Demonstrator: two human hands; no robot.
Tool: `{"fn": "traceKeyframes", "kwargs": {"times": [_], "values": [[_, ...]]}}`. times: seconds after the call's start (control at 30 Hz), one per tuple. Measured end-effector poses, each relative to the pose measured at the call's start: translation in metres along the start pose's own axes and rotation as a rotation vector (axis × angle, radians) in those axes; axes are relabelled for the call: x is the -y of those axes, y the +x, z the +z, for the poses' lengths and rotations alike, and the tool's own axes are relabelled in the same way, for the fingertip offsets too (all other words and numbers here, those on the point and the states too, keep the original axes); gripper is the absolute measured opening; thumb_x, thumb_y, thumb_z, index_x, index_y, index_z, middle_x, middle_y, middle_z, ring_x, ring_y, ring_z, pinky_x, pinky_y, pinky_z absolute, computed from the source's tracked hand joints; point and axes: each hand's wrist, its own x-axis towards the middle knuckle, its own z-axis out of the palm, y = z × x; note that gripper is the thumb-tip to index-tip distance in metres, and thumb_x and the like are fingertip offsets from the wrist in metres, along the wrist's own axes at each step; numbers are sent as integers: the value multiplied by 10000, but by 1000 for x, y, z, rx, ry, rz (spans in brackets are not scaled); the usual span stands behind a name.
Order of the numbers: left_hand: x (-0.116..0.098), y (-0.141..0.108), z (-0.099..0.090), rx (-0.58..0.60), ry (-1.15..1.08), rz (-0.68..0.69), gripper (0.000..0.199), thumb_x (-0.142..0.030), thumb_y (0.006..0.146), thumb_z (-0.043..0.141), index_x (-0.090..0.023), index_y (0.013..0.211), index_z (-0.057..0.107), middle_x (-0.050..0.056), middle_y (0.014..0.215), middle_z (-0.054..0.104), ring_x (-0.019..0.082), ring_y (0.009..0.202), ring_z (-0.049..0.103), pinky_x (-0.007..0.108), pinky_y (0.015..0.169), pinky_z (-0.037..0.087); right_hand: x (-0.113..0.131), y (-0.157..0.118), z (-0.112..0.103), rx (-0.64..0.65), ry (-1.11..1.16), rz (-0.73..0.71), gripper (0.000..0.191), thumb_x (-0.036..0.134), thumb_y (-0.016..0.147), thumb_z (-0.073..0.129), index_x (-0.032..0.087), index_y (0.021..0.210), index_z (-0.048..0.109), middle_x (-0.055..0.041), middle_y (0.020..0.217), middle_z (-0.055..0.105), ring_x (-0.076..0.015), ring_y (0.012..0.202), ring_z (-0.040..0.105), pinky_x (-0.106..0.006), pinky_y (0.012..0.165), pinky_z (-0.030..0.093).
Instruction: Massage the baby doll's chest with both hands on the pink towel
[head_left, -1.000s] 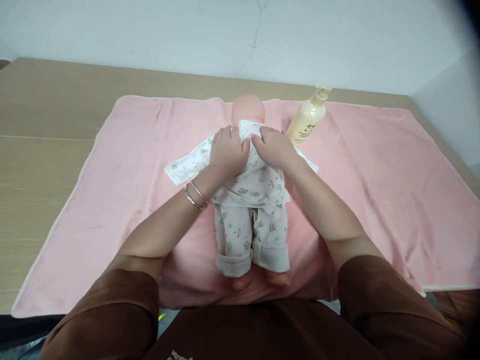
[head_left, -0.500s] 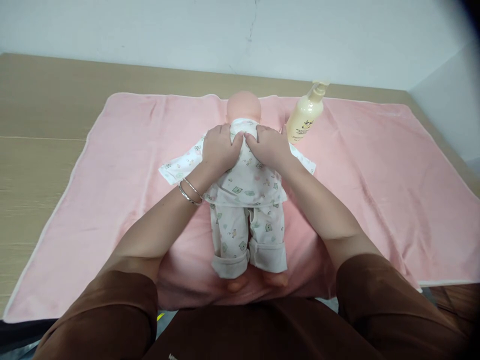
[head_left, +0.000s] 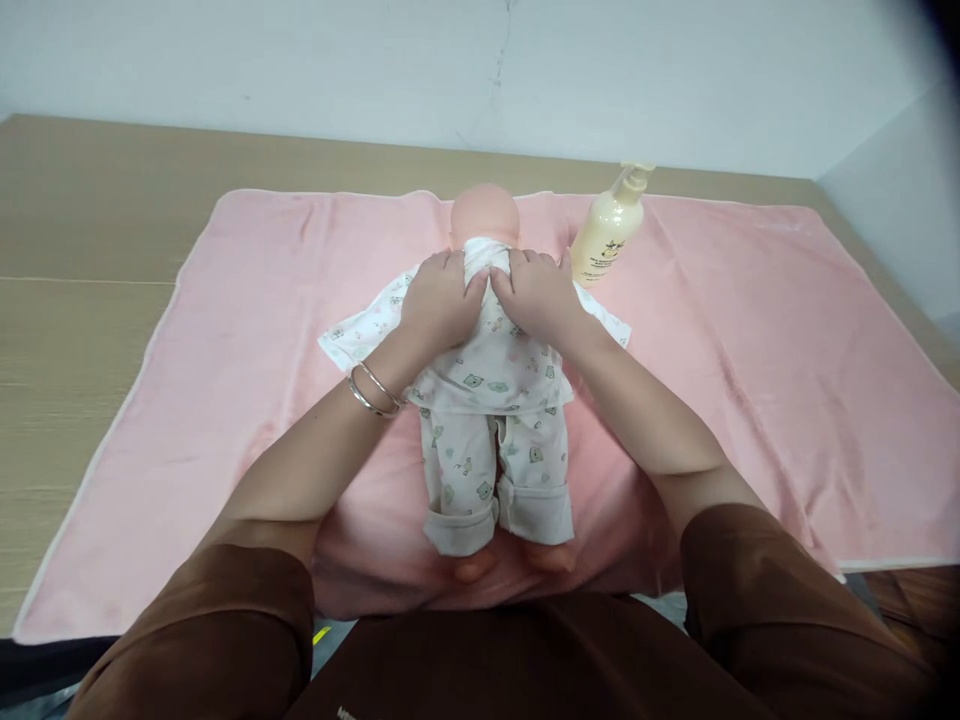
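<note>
A baby doll (head_left: 491,375) in a white patterned top and trousers lies face down, its bald head pointing away from me and its feet toward me. My left hand (head_left: 442,300) rests on the left side of its upper back, the fingers curving over the shoulder. On the right side of the upper back lies my right hand (head_left: 540,295), its fingers likewise over the shoulder. Both thumbs point inward and nearly meet at the doll's spine. The hands press on the cloth of the top, and their fingertips are partly hidden.
Under the doll a pink blanket (head_left: 750,350) covers much of the wooden table (head_left: 75,230). A cream pump bottle (head_left: 609,230) stands on the blanket just right of the doll's head. Behind the table rises a pale wall (head_left: 337,70).
Both hands stay on the doll's upper back, with only a very slight shift of the hands and wrists to the left. The top is a little more creased near the neck.
</note>
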Motion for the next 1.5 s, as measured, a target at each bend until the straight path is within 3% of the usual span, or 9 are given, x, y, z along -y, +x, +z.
{"fn": "traceKeyframes", "kwargs": {"times": [0.17, 0.4, 0.5, 0.6, 0.7, 0.87, 1.07, 1.27, 1.5], "values": [[9, 12, -7, 93, -33, -73, 442, -444, 1067, 398, -138, 1243, 665, 197, 1251, 719, 349, 1262, 643, 505, 1140, 493, 11, -7, -2, -38, -87, -70, 537, 355, 1086, 271, 27, 1289, 645, -261, 1352, 693, -395, 1355, 590, -669, 1310, 165], [-11, -13, 6, -74, 24, 57, 500, -367, 1058, 364, -84, 1438, 522, 273, 1503, 569, 402, 1473, 485, 585, 1267, 344, -11, 11, -5, 74, 117, 49, 629, 549, 1068, 298, 86, 1317, 643, -242, 1340, 711, -420, 1327, 606, -738, 1251, 239], [-3, -3, 6, -33, -14, 32, 404, -336, 1042, 393, -141, 1326, 606, 225, 1368, 660, 362, 1371, 570, 534, 1226, 413, 1, -2, -9, 36, 46, 3, 560, 441, 1077, 282, 80, 1340, 620, -252, 1413, 667, -425, 1384, 556, -762, 1263, 179], [6, 10, 0, 55, -56, -68, 339, -354, 1036, 405, -182, 1160, 670, 185, 1192, 720, 342, 1216, 648, 505, 1131, 499, 11, -11, -14, 38, -21, -66, 485, 356, 1057, 313, 80, 1255, 658, -255, 1358, 693, -414, 1359, 574, -737, 1286, 155], [2, 7, -3, 41, -25, -90, 390, -371, 1049, 388, -156, 1232, 656, 199, 1252, 711, 350, 1250, 635, 521, 1156, 475, 6, -4, -13, 63, 36, -58, 506, 399, 1054, 319, 91, 1270, 658, -242, 1387, 686, -407, 1360, 583, -720, 1282, 198], [-17, -15, 5, -65, 40, 2, 503, -362, 1065, 363, -82, 1449, 527, 271, 1495, 571, 408, 1459, 489, 575, 1246, 356, -10, 11, -4, 63, 156, 29, 574, 500, 1044, 335, 104, 1345, 622, -232, 1444, 662, -416, 1353, 585, -754, 1251, 227], [1, 4, 3, 35, -18, -37, 430, -342, 1050, 381, -132, 1341, 616, 214, 1329, 685, 361, 1332, 602, 511, 1197, 439, 6, -7, -8, 8, 40, -48, 520, 398, 1062, 310, 105, 1373, 605, -228, 1478, 636, -417, 1413, 522, -766, 1274, 149], [6, 9, 7, -10, -9, -92, 441, -418, 1049, 414, -173, 1345, 631, 189, 1331, 688, 360, 1339, 594, 514, 1209, 417, -1, 7, -3, 8, 104, 30, 460, 408, 1004, 390, 131, 1262, 652, -195, 1279, 730, -407, 1264, 605, -580, 1123, 463], [-4, 0, 9, -48, 6, -57, 477, -433, 1064, 370, -154, 1365, 614, 209, 1345, 671, 371, 1344, 574, 532, 1208, 408, -9, 17, 1, 17, 166, 119, 555, 487, 971, 424, 112, 1338, 606, -198, 1349, 695, -417, 1289, 593, -586, 1105, 474]]}}
